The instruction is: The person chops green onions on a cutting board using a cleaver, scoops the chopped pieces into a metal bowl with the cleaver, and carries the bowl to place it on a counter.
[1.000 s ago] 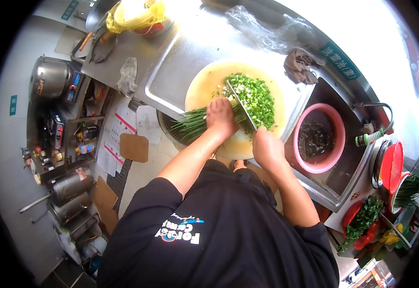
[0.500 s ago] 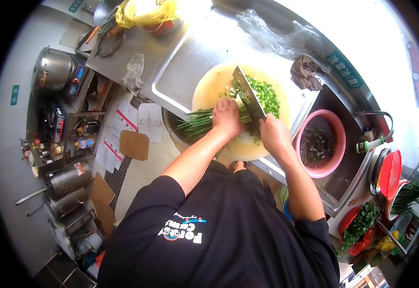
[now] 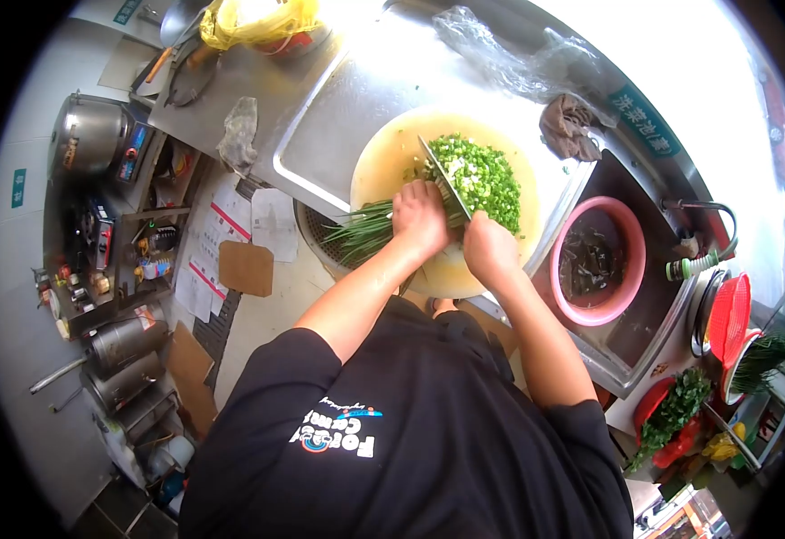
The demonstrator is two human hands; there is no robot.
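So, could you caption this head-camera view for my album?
Left hand on long green stalks, right hand gripping a knife beside chopped greens on a round board.

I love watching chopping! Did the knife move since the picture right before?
Yes: the knife has moved left across the board, closer to the left hand.

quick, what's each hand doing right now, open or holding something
Left hand: closed over a bundle of long thin green stalks.
Right hand: closed, holding a broad grey metal knife.
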